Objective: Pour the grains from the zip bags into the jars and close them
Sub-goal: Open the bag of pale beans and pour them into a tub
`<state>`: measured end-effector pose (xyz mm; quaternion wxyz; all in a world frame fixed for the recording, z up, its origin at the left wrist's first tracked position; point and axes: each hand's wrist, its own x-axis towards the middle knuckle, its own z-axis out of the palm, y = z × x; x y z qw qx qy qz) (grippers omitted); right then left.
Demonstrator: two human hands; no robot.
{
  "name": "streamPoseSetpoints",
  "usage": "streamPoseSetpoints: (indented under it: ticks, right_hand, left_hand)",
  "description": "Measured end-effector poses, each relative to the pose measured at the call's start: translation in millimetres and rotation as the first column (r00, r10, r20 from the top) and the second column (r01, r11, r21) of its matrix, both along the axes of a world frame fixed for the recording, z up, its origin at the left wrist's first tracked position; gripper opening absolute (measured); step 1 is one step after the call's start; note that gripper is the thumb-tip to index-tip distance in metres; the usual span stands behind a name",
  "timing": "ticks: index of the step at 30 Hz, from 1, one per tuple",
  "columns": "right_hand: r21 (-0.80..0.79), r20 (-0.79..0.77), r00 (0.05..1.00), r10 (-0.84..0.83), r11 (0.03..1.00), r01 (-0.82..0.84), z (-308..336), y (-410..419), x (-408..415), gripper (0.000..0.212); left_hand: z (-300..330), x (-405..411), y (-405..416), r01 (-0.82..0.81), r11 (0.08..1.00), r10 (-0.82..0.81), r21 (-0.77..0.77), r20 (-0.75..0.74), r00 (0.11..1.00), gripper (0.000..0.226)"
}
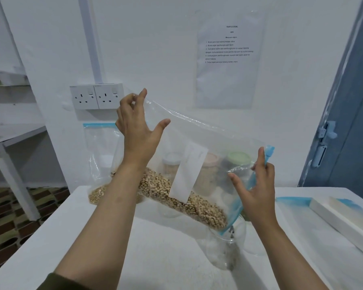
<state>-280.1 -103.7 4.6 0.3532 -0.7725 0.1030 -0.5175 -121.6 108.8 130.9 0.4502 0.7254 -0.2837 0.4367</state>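
Zip bag (197, 155) tilts between hands, left hand (137, 130) pinching its corner, right hand (258, 185) seemingly pinching the seal.

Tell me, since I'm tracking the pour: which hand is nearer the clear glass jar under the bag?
Right. The right hand is just above the clear glass jar; the left hand is up-left.

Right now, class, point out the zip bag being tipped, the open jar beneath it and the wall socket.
zip bag (208, 147), head view, clear upper panel.
open jar (222, 252), head view, glass wall.
wall socket (96, 96), head view, white faceplate.
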Motion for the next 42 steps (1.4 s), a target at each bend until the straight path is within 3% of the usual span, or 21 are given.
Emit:
streamPoseSetpoints:
  ticks: [42]
  right_hand:
    - [0.001, 0.022, 1.0, -0.016, 1.0, 0.016, -8.3, -6.4, 0.1, 0.085]
  left_hand:
    - [7.0, -8.3, -3.8, 0.036, 0.999, -0.036, 0.035, -0.011, 0.999, 0.078]
